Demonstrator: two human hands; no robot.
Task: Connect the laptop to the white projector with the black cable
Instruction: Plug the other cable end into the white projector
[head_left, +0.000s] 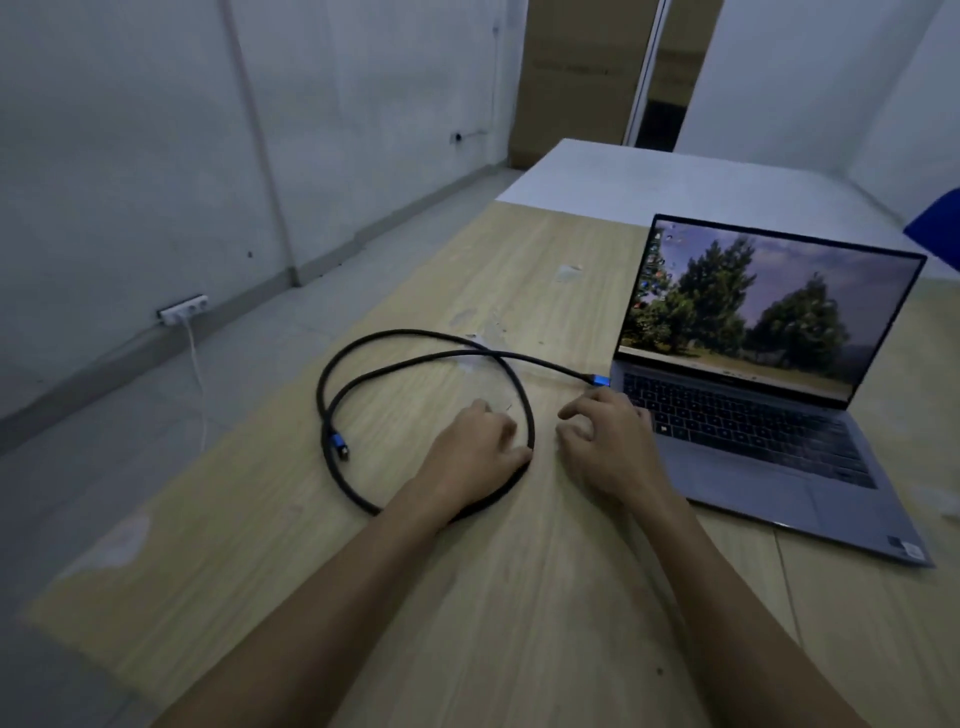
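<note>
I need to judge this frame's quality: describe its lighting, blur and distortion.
Head view: dim, bluish room light; the laptop screen is the brightest area; wide-angle bending curves the walls and table edges; slight softness on both hands and the black cable.

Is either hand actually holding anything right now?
Nothing is gripped. The left hand rests on the black cable loop; the right hand is empty beside the laptop.

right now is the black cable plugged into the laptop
Apparently in at one end: the black braided cable's blue-collared plug sits at the grey open laptop's left edge. Its other plug lies loose on the wooden table.
</note>
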